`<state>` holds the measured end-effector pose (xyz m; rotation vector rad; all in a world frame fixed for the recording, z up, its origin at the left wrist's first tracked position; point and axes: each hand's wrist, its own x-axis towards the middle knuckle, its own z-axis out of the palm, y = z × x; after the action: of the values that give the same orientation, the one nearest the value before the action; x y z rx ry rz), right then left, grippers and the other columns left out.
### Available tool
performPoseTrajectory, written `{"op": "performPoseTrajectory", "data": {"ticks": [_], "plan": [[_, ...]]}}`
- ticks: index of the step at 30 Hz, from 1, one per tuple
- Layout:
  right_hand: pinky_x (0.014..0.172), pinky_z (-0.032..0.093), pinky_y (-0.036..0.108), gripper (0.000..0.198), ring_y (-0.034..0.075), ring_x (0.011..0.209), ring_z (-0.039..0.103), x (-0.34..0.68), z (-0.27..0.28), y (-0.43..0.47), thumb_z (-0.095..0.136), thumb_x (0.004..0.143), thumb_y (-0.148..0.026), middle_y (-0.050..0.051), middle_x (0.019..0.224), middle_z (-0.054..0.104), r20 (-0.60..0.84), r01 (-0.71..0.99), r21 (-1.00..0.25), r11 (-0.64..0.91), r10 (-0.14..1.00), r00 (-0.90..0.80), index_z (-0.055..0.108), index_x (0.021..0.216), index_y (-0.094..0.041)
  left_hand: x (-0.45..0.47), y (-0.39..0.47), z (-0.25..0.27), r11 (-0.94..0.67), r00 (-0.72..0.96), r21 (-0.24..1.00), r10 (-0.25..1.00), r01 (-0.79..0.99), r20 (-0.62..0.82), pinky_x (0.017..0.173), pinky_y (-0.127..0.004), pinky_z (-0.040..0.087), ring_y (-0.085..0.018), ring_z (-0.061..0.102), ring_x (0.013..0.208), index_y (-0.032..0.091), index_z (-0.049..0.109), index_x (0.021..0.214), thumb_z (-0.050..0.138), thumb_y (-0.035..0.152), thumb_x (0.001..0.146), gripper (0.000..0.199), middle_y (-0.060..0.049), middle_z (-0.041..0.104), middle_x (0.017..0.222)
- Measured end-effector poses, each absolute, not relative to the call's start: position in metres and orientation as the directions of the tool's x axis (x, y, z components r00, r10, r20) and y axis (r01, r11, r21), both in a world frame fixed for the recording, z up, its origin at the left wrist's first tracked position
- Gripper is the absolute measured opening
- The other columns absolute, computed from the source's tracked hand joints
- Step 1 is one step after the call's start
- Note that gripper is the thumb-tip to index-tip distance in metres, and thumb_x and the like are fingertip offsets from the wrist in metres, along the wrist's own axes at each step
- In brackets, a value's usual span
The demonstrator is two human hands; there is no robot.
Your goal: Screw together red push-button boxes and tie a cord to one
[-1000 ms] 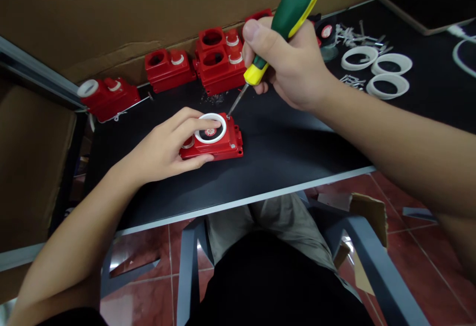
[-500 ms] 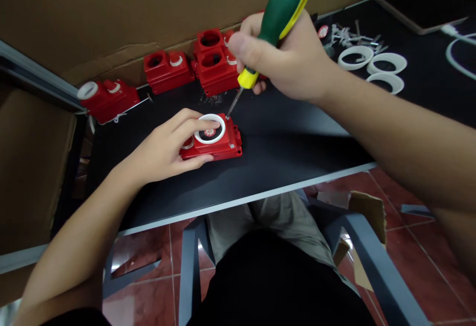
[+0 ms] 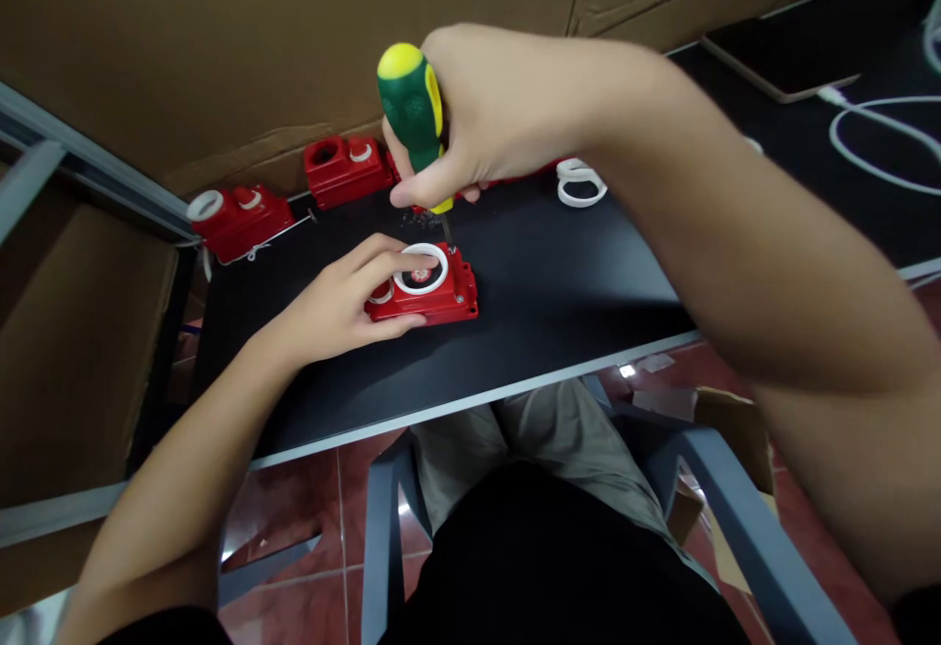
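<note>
My left hand (image 3: 334, 304) is wrapped round a red plastic housing (image 3: 439, 306) lying on the black table. Its fingers rest on the white ring (image 3: 399, 282) and dark round insert on top, while the thumb lies along the near side. A green and yellow screwdriver (image 3: 412, 116) is gripped in my right hand (image 3: 492, 111). The shaft points down, its tip at the screw in the far right corner of the housing. Another screw (image 3: 460, 299) shows at the near right corner.
Other red housings (image 3: 345, 173) stand along the cardboard wall (image 3: 257, 47) at the back, one (image 3: 239, 221) at the left with white string. White rings (image 3: 580, 183) lie partly behind my right wrist. A tablet-like dark slab (image 3: 786, 47) and white cable (image 3: 867, 108) are at the far right.
My right hand has swung left and turned over, so the screwdriver now stands more upright with its tip still at the far corner screw. The left hand keeps its hold; the view has shifted slightly.
</note>
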<state>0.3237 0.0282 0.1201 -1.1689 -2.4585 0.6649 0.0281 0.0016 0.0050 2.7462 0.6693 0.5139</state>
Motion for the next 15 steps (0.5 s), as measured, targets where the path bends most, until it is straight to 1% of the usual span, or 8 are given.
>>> {"op": "performPoseTrajectory", "data": {"ticks": [2,4,7,10,12,15], "plan": [[0.059,0.037,0.027,0.015,0.006,0.058,0.052,0.321,0.116,0.024,0.088,0.1,-0.018,-0.006,0.068,0.066,0.119,0.644,-0.557,0.525,0.817,-0.564,0.074,0.095,-0.017,0.028,0.002,0.004,-0.859,0.831,0.335,0.483,0.388,0.275,0.121,-0.04,0.066,-0.031,0.079,0.136,0.024,0.072,0.166,0.079,0.06,0.122,0.057,-0.015,0.077,0.151],[0.062,0.038,0.028,0.019,0.007,0.059,0.049,0.318,0.112,0.02,0.087,0.1,-0.018,-0.006,0.066,0.062,0.134,0.656,-0.57,0.494,0.844,-0.52,0.071,0.091,-0.018,0.027,0.002,0.003,-0.857,0.829,0.339,0.485,0.388,0.279,0.12,-0.04,0.067,-0.031,0.079,0.134,0.024,0.073,0.166,0.08,0.059,0.122,0.057,-0.015,0.077,0.149],[0.066,0.037,0.03,0.034,0.01,0.063,0.046,0.312,0.104,0.016,0.085,0.099,-0.017,-0.005,0.063,0.056,0.166,0.666,-0.587,0.46,0.874,-0.457,0.058,0.078,-0.021,0.028,0.002,0.004,-0.855,0.827,0.35,0.485,0.382,0.283,0.121,-0.039,0.066,-0.031,0.079,0.135,0.024,0.073,0.166,0.081,0.056,0.121,0.055,-0.015,0.077,0.15],[0.07,0.035,0.033,0.045,0.012,0.068,0.044,0.308,0.093,0.017,0.082,0.099,-0.018,-0.003,0.064,0.053,0.271,0.652,-0.573,0.496,0.866,-0.42,0.046,0.073,-0.022,0.028,0.002,0.004,-0.855,0.828,0.353,0.484,0.379,0.282,0.124,-0.041,0.066,-0.031,0.079,0.137,0.025,0.073,0.165,0.082,0.055,0.121,0.054,-0.015,0.077,0.152],[0.073,0.035,0.033,0.045,0.013,0.071,0.044,0.307,0.084,0.02,0.081,0.103,-0.022,-0.001,0.069,0.055,0.343,0.618,-0.563,0.549,0.835,-0.429,0.046,0.074,-0.022,0.028,0.002,0.005,-0.857,0.828,0.354,0.481,0.375,0.288,0.124,-0.041,0.065,-0.032,0.079,0.137,0.025,0.073,0.164,0.082,0.054,0.121,0.053,-0.015,0.077,0.153],[0.077,0.038,0.032,0.037,0.013,0.076,0.05,0.308,0.073,0.026,0.08,0.107,-0.028,0.0,0.082,0.067,0.382,0.519,-0.599,0.61,0.787,-0.484,0.054,0.082,-0.021,0.027,0.002,0.005,-0.86,0.829,0.345,0.478,0.375,0.291,0.125,-0.041,0.065,-0.032,0.079,0.138,0.026,0.073,0.163,0.083,0.053,0.12,0.052,-0.015,0.078,0.154]]}}
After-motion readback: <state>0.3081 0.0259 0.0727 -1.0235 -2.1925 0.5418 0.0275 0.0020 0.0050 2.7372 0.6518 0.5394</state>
